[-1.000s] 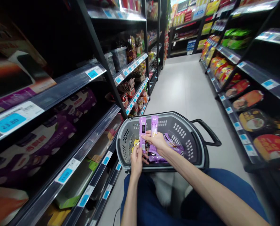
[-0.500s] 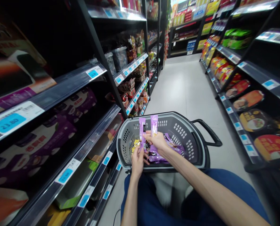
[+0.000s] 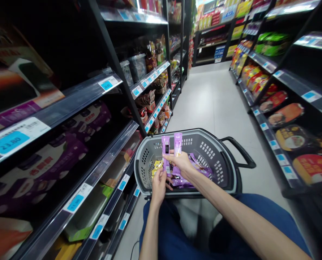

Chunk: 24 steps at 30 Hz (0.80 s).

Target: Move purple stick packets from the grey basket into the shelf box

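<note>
Over a grey shopping basket [image 3: 229, 180], my left hand [image 3: 159, 184] pinches the lower end of a slim purple snack packet [image 3: 166, 142] that stands upright. My right hand [image 3: 181, 162] grips a second purple packet [image 3: 177, 139], whose upper part rises above the fingers. The right thumb or a fingertip also reaches the first packet's side. More purple packets [image 3: 200, 167] lie in the basket under and beside the right hand. Yellow packets [image 3: 157, 167] are by the basket's left side. My hands hide part of the pile.
Dark shelves [image 3: 109, 139] with price labels run close along the left. The basket's black handle [image 3: 242, 153] sticks out to the right. Packaged food [image 3: 285, 115] fills parts of the right shelves. The pale floor [image 3: 209, 97] of the aisle lies between. My knees are near the basket.
The two upright purple packets have shifted very slightly to the right and tilted a little. Both hands keep their hold, and the basket stays in place.
</note>
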Each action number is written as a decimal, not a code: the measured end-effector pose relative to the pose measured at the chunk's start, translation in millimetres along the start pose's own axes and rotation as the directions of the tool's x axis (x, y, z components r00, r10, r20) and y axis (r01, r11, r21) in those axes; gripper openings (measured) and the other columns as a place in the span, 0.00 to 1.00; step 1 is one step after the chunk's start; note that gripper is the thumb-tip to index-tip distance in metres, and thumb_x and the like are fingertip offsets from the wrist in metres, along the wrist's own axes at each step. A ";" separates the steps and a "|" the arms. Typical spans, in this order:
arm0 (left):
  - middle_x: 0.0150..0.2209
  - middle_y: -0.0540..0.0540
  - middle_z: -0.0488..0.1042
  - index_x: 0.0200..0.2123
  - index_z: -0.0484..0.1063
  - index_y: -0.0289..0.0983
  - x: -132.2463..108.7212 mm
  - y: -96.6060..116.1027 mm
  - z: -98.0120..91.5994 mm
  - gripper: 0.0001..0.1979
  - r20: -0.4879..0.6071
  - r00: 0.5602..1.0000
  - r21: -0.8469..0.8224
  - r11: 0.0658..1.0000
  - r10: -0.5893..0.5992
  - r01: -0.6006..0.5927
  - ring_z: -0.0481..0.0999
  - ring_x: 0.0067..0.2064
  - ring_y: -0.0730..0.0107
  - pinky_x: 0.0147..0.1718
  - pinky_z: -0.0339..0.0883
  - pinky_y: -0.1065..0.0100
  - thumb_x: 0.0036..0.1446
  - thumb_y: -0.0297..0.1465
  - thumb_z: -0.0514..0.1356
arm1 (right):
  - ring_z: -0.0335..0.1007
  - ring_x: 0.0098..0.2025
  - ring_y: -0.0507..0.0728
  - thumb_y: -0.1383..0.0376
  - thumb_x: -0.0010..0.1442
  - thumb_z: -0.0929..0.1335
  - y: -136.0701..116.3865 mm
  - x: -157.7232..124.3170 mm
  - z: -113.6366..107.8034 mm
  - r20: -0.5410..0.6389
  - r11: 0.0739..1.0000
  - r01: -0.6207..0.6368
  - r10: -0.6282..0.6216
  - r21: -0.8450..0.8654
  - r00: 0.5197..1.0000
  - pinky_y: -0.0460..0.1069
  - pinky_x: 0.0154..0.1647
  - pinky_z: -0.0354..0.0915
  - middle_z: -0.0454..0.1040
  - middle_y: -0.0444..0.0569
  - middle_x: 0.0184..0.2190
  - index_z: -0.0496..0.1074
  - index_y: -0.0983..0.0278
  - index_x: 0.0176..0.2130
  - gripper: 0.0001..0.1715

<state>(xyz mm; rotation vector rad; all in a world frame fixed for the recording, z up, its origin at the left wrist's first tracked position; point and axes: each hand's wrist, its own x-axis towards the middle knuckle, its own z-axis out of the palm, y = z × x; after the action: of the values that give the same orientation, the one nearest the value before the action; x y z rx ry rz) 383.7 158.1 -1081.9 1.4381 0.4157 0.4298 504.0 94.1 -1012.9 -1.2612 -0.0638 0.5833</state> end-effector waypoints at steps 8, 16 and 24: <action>0.43 0.46 0.68 0.45 0.57 0.40 0.2 1.5 6.7 0.25 -0.097 0.991 -0.048 0.995 0.087 -0.092 0.76 0.38 0.66 0.16 0.72 0.75 0.50 0.34 0.69 | 0.55 0.17 0.46 0.65 0.32 0.80 3.1 1.4 0.4 0.027 0.999 0.014 -0.015 0.041 1.000 0.44 0.17 0.52 0.70 0.40 0.18 0.72 0.69 0.34 0.28; 0.40 0.48 0.68 0.46 0.58 0.40 0.2 0.4 0.9 0.19 -0.030 0.999 -0.075 0.996 0.038 -0.040 0.76 0.33 0.70 0.16 0.71 0.75 0.57 0.37 0.63 | 0.52 0.16 0.47 0.59 0.40 0.79 -2.2 -2.1 1.1 0.045 0.999 -0.036 0.037 -0.020 0.998 0.44 0.17 0.51 0.60 0.37 0.12 0.63 0.64 0.22 0.23; 0.30 0.49 0.71 0.49 0.62 0.36 -0.2 0.9 0.8 0.21 -0.041 0.998 -0.102 0.994 -0.037 0.033 0.72 0.22 0.74 0.14 0.66 0.76 0.63 0.47 0.53 | 0.52 0.17 0.46 0.60 0.35 0.80 -2.9 -2.9 1.5 0.111 0.998 0.021 -0.028 0.057 0.993 0.44 0.18 0.48 0.64 0.36 0.15 0.67 0.65 0.29 0.25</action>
<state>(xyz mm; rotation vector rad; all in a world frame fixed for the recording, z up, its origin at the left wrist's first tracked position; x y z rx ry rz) 384.0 157.4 -1081.0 1.3229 0.4472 0.4482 502.1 93.6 -1008.9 -1.1721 -0.1554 0.6303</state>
